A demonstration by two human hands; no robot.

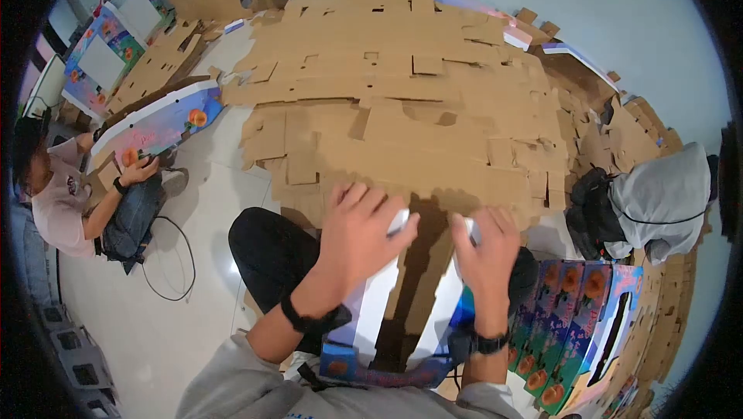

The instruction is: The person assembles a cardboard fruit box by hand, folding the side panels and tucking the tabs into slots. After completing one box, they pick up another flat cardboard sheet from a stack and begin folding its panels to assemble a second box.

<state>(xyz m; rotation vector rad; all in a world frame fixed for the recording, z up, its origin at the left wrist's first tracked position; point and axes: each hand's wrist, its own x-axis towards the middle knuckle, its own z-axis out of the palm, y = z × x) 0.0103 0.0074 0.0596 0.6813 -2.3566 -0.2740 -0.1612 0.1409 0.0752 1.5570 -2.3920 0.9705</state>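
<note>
A printed cardboard piece (412,307) lies across my lap, its brown inner side facing up between two raised white side flaps. The thumb and curled fingers of my left hand (356,229) close on the far end of the left white flap (379,295). On the other side, my right hand (489,249) pinches the far end of the right white flap (441,303). White tips of the flaps show between thumb and fingers of both hands. The near edge of the piece, printed in blue and pink, rests against my body.
Flattened brown cardboard sheets (410,109) cover the floor ahead. Several printed cardboard pieces (569,326) are stacked at my right. A co-worker (66,210) at left handles a printed panel (162,125); a cable (190,264) lies nearby. Another person (658,198) bends over at right.
</note>
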